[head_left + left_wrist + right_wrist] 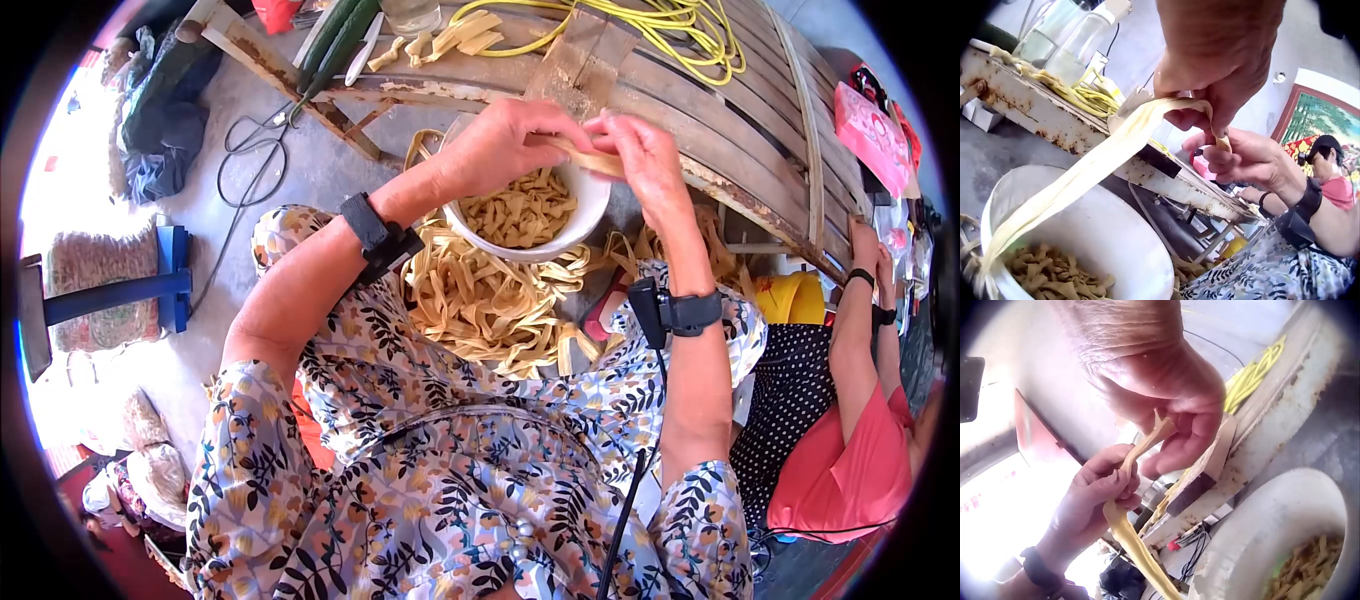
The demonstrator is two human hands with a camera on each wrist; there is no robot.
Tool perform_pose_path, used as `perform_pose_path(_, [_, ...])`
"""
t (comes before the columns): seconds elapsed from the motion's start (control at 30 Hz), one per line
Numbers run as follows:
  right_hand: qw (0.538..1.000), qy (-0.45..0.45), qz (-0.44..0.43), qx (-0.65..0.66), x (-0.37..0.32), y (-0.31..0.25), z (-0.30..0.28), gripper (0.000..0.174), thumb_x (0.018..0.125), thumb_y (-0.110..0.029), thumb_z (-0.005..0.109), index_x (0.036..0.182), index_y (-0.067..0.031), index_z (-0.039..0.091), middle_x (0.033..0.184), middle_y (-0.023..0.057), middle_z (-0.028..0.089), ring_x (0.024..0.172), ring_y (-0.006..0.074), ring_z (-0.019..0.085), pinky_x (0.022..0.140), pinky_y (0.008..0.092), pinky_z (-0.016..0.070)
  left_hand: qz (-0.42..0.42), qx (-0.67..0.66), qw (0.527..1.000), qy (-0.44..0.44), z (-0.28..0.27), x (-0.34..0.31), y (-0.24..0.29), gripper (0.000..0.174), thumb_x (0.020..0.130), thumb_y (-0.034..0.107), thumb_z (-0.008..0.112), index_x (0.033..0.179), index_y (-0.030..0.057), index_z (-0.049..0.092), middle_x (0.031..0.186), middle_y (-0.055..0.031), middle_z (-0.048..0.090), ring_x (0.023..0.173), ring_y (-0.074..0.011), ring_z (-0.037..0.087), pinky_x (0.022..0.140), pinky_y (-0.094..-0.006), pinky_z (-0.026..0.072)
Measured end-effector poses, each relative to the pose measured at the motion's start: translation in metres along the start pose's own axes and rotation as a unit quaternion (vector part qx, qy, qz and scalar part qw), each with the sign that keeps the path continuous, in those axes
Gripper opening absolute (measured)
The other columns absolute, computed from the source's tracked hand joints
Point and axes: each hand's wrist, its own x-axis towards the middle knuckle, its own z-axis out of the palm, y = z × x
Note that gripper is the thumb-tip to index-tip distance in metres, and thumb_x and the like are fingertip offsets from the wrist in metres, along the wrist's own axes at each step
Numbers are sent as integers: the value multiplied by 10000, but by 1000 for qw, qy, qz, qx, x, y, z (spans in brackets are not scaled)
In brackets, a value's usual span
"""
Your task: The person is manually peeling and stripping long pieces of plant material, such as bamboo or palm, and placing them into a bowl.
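Observation:
Both hands work on one long, pale yellow, flat strip (1085, 172) above a white bucket (1129, 228). Its kind is not clear. My left hand (500, 147) pinches it between thumb and fingers, and the long end hangs across the bucket's rim. Close beside, my right hand (648, 160) grips the short end, with fingertips near the left ones. In the right wrist view the strip (1132, 540) runs through the left fingers up to the right hand. Short cut pieces (522, 208) lie in the bucket. A heap of long strips (480, 300) surrounds its base.
A slatted bench (690, 120) with a rusty frame stands just beyond the bucket. On it are a wooden block (580, 65), a yellow cord (690, 40), long green vegetables (335, 45) and loose strips (470, 35). Another person (850, 440) sits at right.

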Motion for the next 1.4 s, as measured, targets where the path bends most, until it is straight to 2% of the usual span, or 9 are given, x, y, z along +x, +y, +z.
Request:
perform_pose_path(0.33, [954,129,-69,-261,-8,39,-2,123,751,-176,588,789,-78,651,604,82,599,522,195,561,509,306,432,-49,147,988,-24,-16,-12,12,170,734,52,617,897,47,569,749,-58,556,682,-159,533,623,-267,433])
perform_pose_path(0.47, [928,-87,39,-360,-18,27,1,101,741,-63,595,819,-13,635,579,11,573,521,75,490,492,223,394,-20,118,990,-68,-31,-10,-13,117,786,83,581,881,15,590,747,-50,570,701,-129,559,647,-250,449])
perform_pose_path(0.6, [925,-364,105,30,-35,-6,12,211,743,-130,640,922,-19,645,640,3,594,455,9,423,407,182,324,-161,-84,964,-194,-43,-4,-15,212,868,174,517,909,-18,597,732,-16,588,690,-70,552,651,-212,458])
perform_pose_path(0.7, [926,-315,57,202,-40,-22,6,309,756,-189,654,1019,-34,609,731,-26,604,455,-24,387,405,142,277,-170,-256,925,-225,-26,-2,-23,319,913,303,433,887,24,585,665,16,536,592,-62,482,559,-189,411])
perform_pose_path(0.8, [950,-227,37,210,-33,-25,0,351,741,-174,672,1056,-42,593,833,15,636,478,-13,438,438,133,348,-225,-600,730,-237,3,-6,-43,312,929,302,390,840,36,527,619,42,473,454,-9,366,423,-140,304])
perform_pose_path(0.93, [983,-133,-128,5,-31,-15,12,303,745,-72,649,1042,-33,599,805,33,645,535,27,517,488,156,414,-178,-687,650,-272,37,-14,-24,279,922,297,405,823,46,477,615,31,473,418,13,358,371,-123,278])
perform_pose_path(1.2, [988,-141,-47,-31,-35,-18,8,273,724,-96,661,994,-75,625,730,28,637,541,82,557,491,215,436,-184,-616,732,-225,44,-10,-23,582,741,432,617,1089,-14,478,818,-73,564,567,-35,481,437,-121,391])
perform_pose_path(1.33, [888,132,-333,-287,-17,3,11,228,708,-145,656,931,-100,645,707,38,612,583,183,573,550,281,455,-288,-561,776,-18,43,0,-18,272,855,231,549,972,-15,546,758,-55,572,494,-34,437,431,-136,359])
perform_pose_path(1.4, [903,163,-271,-291,-17,3,15,170,706,-171,647,866,-118,661,702,45,598,626,237,566,587,305,455,-279,-459,838,96,37,2,-8,186,868,133,512,930,-29,579,696,-38,571,485,-45,461,440,-157,382])
